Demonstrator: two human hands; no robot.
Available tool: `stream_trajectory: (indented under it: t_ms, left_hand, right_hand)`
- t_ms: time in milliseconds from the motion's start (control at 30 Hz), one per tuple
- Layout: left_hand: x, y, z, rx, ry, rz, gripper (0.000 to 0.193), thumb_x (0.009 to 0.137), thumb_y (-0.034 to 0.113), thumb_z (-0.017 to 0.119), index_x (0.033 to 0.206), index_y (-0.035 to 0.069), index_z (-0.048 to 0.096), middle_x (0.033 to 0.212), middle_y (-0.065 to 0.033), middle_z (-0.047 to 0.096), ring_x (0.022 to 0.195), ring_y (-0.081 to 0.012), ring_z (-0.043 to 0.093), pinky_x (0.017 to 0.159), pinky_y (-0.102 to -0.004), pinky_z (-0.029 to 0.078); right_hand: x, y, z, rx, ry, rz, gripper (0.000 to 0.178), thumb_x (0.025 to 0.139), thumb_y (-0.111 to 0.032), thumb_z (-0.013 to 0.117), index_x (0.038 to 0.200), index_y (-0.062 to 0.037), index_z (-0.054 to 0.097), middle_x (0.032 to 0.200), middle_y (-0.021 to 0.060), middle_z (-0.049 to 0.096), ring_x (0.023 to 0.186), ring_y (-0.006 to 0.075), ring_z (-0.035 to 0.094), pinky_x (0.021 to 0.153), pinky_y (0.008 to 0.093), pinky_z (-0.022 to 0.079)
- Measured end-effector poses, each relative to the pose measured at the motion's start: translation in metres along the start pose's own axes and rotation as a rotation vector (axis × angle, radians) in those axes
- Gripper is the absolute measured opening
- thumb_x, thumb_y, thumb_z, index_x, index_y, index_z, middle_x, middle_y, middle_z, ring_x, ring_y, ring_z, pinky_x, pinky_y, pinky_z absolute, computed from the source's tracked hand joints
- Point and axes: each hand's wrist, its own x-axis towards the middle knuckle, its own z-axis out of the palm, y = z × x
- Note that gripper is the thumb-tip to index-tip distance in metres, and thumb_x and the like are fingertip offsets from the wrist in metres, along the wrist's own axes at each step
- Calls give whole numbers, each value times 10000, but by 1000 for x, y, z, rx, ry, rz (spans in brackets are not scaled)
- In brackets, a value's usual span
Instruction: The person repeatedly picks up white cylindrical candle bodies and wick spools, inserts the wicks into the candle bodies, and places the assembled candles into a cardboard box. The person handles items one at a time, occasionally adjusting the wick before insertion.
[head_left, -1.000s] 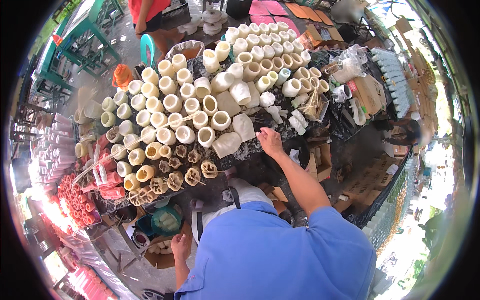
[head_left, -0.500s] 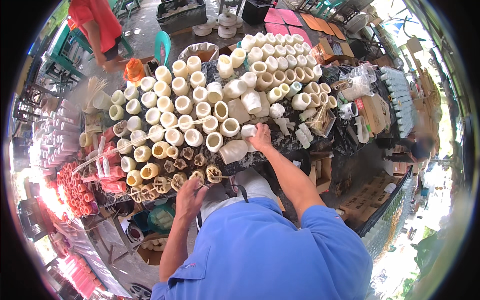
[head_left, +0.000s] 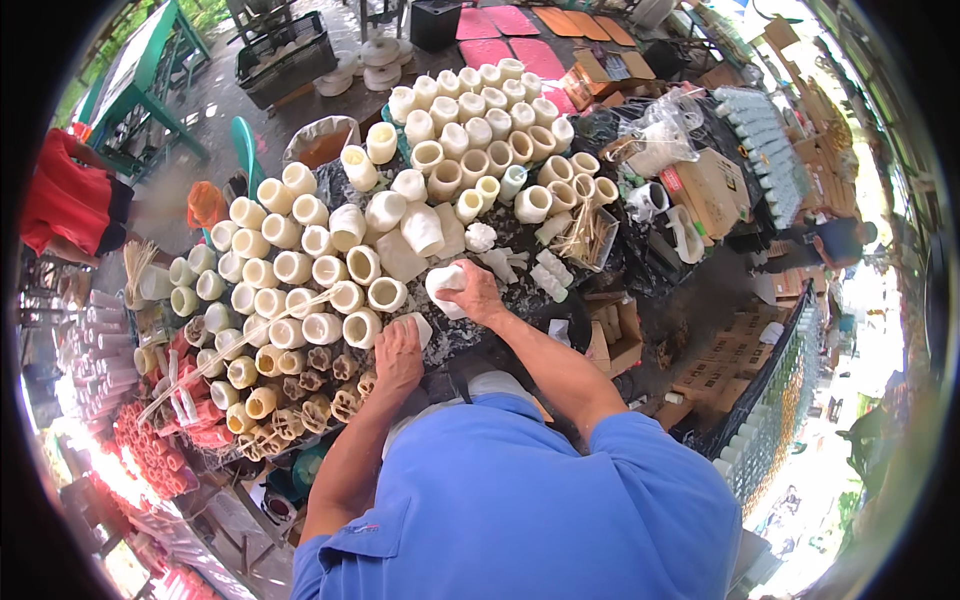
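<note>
My right hand (head_left: 478, 293) is closed on a white cup-shaped piece (head_left: 443, 287), tilted above the near edge of the dark worktable. Close to its left, my left hand (head_left: 399, 356) has its fingers bent over a pale cup-shaped piece (head_left: 421, 329), mostly hidden under them. Rows of cream hollow cups (head_left: 293, 267) stand left of my hands, many with mouths facing me. Small flower-shaped hollow pieces (head_left: 316, 411) lie beyond my left wrist. A square whitish slab (head_left: 401, 256) and a tilted white cup (head_left: 422, 229) lie just past my hands.
Pale thin sticks (head_left: 240, 345) lie across the cups. A tray of sticks (head_left: 590, 240), cardboard box (head_left: 715, 195) and clear plastic bag (head_left: 665, 135) sit at the right. A person in red (head_left: 70, 195) is at far left; another person (head_left: 838, 240) is at far right.
My left hand has moved right, from the flower-shaped pieces to the pale cup-shaped piece. My right hand has drawn the white piece nearer. The view has swung right, and the person in red appears farther left.
</note>
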Motion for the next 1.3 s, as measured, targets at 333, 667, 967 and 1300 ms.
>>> stream_trajectory:
  t_ms: [333, 667, 967, 1300]
  left_hand:
    - [16, 13, 46, 159, 239, -1, 111, 880, 166, 613, 922, 72, 654, 960, -139, 631, 974, -312, 618, 855, -489, 429]
    - [3, 19, 17, -430, 5, -312, 375, 924, 167, 662, 1270, 45, 581, 1001, -147, 699, 978, -352, 669, 857, -494, 527]
    - [24, 18, -38, -1061, 86, -357, 450, 993, 383, 708, 1263, 28, 645, 1131, -235, 725, 1089, -434, 695, 935, -484, 548]
    - [23, -3, -59, -893, -61, -266, 1076, 621, 406, 942, 1484, -11, 455, 1415, -250, 604, 1354, -395, 563, 1130, -449, 461]
  right_hand:
    - [15, 47, 6, -69, -102, 1, 826, 735, -409, 941, 1377, -6, 611, 1293, 211, 663, 1220, 385, 633, 1067, 467, 493]
    - [6, 31, 5, -404, 5, -358, 665, 921, -361, 793, 1433, 4, 578, 1364, 248, 605, 1230, 415, 609, 1067, 497, 488]
    - [-27, -43, -15, 107, -298, -362, 488, 1087, -431, 574, 1315, 0, 610, 1079, 213, 726, 985, 358, 720, 872, 447, 567]
    - [-18, -53, -4, 138, -1, -240, 513, 1111, -504, 505, 1079, -18, 667, 871, 157, 713, 811, 268, 711, 752, 436, 555]
